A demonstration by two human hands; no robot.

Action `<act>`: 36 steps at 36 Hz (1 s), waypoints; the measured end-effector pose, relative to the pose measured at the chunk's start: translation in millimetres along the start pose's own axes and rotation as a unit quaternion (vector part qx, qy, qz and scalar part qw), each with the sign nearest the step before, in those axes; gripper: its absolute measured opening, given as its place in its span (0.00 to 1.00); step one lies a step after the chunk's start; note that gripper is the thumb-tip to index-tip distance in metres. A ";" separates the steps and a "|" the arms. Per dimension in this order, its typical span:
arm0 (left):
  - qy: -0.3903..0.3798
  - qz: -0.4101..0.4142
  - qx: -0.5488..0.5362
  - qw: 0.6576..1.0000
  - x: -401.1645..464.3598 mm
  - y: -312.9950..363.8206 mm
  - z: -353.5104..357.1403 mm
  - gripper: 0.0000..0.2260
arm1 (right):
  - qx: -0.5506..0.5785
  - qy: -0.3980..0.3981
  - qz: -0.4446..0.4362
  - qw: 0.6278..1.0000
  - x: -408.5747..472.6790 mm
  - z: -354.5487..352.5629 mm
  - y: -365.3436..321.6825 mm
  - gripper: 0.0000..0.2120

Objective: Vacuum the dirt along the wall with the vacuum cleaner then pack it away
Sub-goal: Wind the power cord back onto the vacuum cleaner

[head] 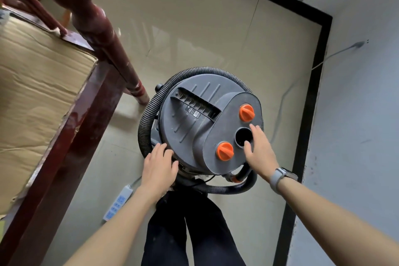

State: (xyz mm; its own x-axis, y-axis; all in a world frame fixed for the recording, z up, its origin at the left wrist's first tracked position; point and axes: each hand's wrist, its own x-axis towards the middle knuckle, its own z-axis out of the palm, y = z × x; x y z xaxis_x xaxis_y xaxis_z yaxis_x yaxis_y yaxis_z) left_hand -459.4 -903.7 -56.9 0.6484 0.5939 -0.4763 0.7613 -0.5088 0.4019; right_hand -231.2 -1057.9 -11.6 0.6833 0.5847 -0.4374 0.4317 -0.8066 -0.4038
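Packing away seems to be the step in hand, judging by how things lie. The round grey plastic vacuum cleaner [200, 123] stands on the beige tiled floor [194, 28] in the centre of the frame, near the corner of the black skirting strip [311, 97]. Its black ribbed hose [146, 119] is already coiled around the drum, so the vacuuming is probably finished. No dirt is visible along the pale wall [356, 103], though the wide lens makes small specks hard to judge.

The left hand [158, 168] rests with relaxed fingers on the lower left edge of the lid and grips nothing. The right hand [260, 149], fingers spread wide, lies flat beside the open round port [243, 136] between two orange knobs [246, 112]. The port looks dark; its contents cannot be told.

A white power strip [117, 202] lies on the floor at lower left.
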 end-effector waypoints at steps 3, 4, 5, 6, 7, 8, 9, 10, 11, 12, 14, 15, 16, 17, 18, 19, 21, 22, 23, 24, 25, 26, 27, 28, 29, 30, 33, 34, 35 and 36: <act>0.048 0.009 -0.015 0.999 9.3 2.9 -6.5 0.18 | -0.012 0.043 -0.049 0.998 6.8 6.3 -23.5 0.28; 0.060 0.012 -0.014 0.998 13.2 4.3 -9.4 0.20 | -0.026 0.048 -0.050 0.997 8.6 10.0 -32.6 0.29; 0.070 0.015 -0.012 0.997 17.6 5.7 -13.1 0.23 | -0.045 0.048 -0.043 0.997 10.1 13.6 -42.7 0.30; 0.077 0.018 -0.010 0.997 22.3 7.3 -17.5 0.25 | -0.068 0.044 -0.031 0.996 11.9 17.6 -53.0 0.31; 0.079 0.019 -0.008 0.997 27.2 9.3 -22.6 0.27 | -0.090 0.040 -0.022 0.995 14.0 22.2 -62.5 0.32; 0.075 0.019 -0.001 0.997 32.6 10.8 -27.8 0.28 | -0.106 0.039 -0.016 0.994 16.6 26.8 -71.6 0.33; 0.067 0.019 0.013 0.998 38.4 11.6 -33.1 0.30 | -0.113 0.035 -0.010 0.993 19.0 31.0 -80.9 0.34; 0.058 0.018 0.028 0.998 44.7 12.1 -38.5 0.31 | -0.112 0.028 -0.001 0.993 21.8 35.1 -90.0 0.35; 0.051 0.015 0.039 0.998 51.1 11.9 -43.8 0.31 | -0.108 0.020 0.010 0.994 25.0 40.5 -98.0 0.36; 0.044 0.009 0.046 0.998 57.2 11.6 -49.4 0.32 | -0.108 0.012 0.024 0.994 28.3 47.0 -105.3 0.37; 0.030 -0.003 0.056 0.998 69.7 10.6 -60.1 0.33 | -0.126 0.019 0.044 0.991 32.7 58.8 -116.1 0.44; 0.020 -0.003 0.066 0.998 75.6 10.0 -64.9 0.34 | -0.142 0.032 0.046 0.988 34.4 63.7 -118.2 0.48; 0.010 0.001 0.080 0.997 81.4 9.7 -69.1 0.35 | -0.159 0.046 0.049 0.985 36.6 69.8 -117.2 0.51; 0.003 0.009 0.095 0.995 87.3 9.8 -72.9 0.36 | -0.179 0.059 0.052 0.981 38.5 74.0 -115.7 0.54; -0.002 0.018 0.109 0.994 93.2 10.1 -76.1 0.37 | -0.192 0.074 0.054 0.977 40.1 76.3 -114.0 0.55; -0.005 0.028 0.119 0.993 99.7 11.0 -78.8 0.38 | -0.201 0.085 0.050 0.975 42.3 78.2 -112.4 0.54; -0.010 0.050 0.124 0.991 114.1 13.3 -82.5 0.38 | -0.212 0.098 0.035 0.972 47.3 79.0 -111.6 0.53; -0.015 0.063 0.124 0.990 121.7 15.0 -83.7 0.39 | -0.215 0.096 0.032 0.971 49.5 79.4 -111.8 0.52; -0.022 0.078 0.123 0.989 129.2 17.5 -85.1 0.39 | -0.218 0.096 0.026 0.971 51.5 79.4 -111.0 0.52; -0.030 0.094 0.122 0.988 136.4 21.0 -86.7 0.39 | -0.219 0.095 0.018 0.971 53.7 78.5 -110.3 0.53; -0.035 0.108 0.121 0.986 143.1 24.5 -88.5 0.39 | -0.221 0.095 0.008 0.971 56.4 77.3 -109.4 0.53; -0.040 0.121 0.120 0.985 149.6 28.1 -90.6 0.38 | -0.221 0.099 -0.003 0.970 59.8 75.3 -108.4 0.55; -0.044 0.131 0.119 0.983 155.8 31.0 -92.8 0.37 | -0.224 0.103 -0.016 0.969 64.0 73.2 -107.5 0.57; -0.046 0.139 0.118 0.982 161.7 32.3 -94.8 0.36 | -0.227 0.108 -0.031 0.967 68.7 70.8 -106.7 0.59; -0.047 0.147 0.115 0.981 167.6 32.0 -96.4 0.36 | -0.231 0.110 -0.048 0.966 73.8 68.2 -106.1 0.60; -0.047 0.152 0.108 0.981 173.0 30.1 -97.9 0.36 | -0.238 0.109 -0.067 0.963 79.9 65.2 -105.3 0.61; -0.042 0.152 0.093 0.983 184.8 21.7 -101.9 0.37 | -0.262 0.077 -0.108 0.956 103.3 53.4 -103.0 0.63; -0.038 0.148 0.085 0.985 187.2 20.8 -104.0 0.38 | -0.266 0.057 -0.117 0.955 111.8 46.7 -103.7 0.62; -0.037 0.142 0.073 0.986 188.8 21.0 -106.4 0.38 | -0.270 0.043 -0.134 0.953 120.3 39.7 -105.1 0.61; -0.039 0.135 0.056 0.989 190.3 22.6 -109.1 0.38 | -0.273 0.032 -0.155 0.949 130.0 32.3 -106.3 0.60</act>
State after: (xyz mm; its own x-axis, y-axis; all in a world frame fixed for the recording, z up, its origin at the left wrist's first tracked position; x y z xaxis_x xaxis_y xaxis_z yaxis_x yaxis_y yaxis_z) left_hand -318.5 -734.2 -53.1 0.8218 0.3795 -0.4251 0.5533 -0.7099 0.4358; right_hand -207.2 -893.4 -51.5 0.4997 0.8090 -0.3095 0.8471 -0.5311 -0.0205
